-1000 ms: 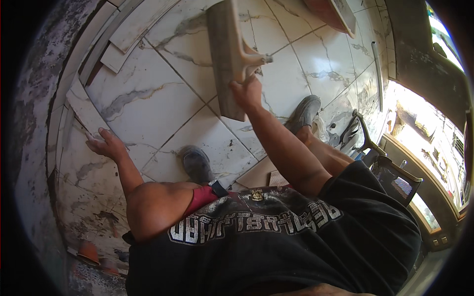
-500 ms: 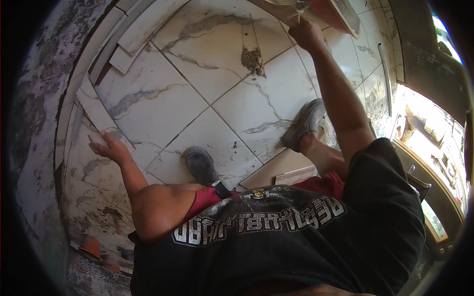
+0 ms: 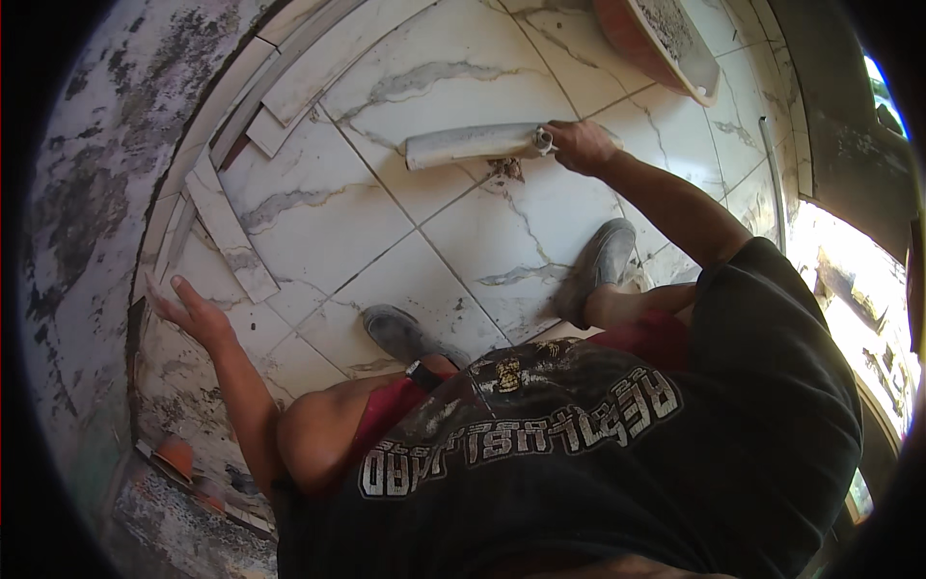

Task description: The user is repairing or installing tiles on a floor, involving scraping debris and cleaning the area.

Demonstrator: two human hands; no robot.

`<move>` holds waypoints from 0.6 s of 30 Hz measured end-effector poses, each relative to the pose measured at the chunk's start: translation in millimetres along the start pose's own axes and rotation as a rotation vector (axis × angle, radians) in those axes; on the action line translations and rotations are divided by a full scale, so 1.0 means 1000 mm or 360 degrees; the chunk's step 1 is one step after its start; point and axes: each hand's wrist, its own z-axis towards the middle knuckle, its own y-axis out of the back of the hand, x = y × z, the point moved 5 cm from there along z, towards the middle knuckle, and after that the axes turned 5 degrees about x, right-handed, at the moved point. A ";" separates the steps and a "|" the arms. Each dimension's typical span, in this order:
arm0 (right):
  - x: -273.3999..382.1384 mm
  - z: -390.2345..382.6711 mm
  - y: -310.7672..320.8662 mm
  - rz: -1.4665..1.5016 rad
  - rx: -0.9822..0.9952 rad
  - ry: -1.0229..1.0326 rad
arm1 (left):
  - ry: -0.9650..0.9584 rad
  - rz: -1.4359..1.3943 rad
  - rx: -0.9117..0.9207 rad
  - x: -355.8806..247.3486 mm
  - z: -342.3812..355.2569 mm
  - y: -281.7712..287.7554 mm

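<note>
My right hand (image 3: pixel 582 147) is closed round the handle of a plastering float (image 3: pixel 468 147), a long, pale, mortar-smeared board seen nearly edge-on. It hangs over the marbled white floor tiles, above a brown patch of dried mortar (image 3: pixel 508 170) that it partly hides. Its handle is mostly covered by my fingers. At the left my left hand (image 3: pixel 196 314) is held out with fingers apart and nothing in it. Close by it lies a narrow cut strip of tile (image 3: pixel 230 227).
A reddish basin (image 3: pixel 651 53) with grey mortar stands at the far right. Tile strips (image 3: pixel 328 72) lie along the stained left wall (image 3: pixel 92 203). My shoes (image 3: pixel 395 331) rest on the tiles. A thin grey rod (image 3: pixel 775 179) lies at the right. An orange object (image 3: pixel 176 455) sits lower left.
My right hand has brought the float back from beside the basin, nearer and to the left, over the tiles. My left hand has shifted slightly nearer, still open.
</note>
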 end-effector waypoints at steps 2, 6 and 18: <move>0.002 0.001 -0.001 0.0056 0.0024 -0.0026 | -0.0167 -0.0010 0.0028 -0.033 0.005 0.004; -0.037 -0.008 0.039 0.0173 -0.0017 -0.0406 | -0.0331 -0.0587 0.0204 -0.131 0.028 0.001; -0.126 -0.243 0.013 0.0515 -0.0356 -0.0671 | 0.0425 -0.1657 0.2045 -0.440 -0.038 -0.274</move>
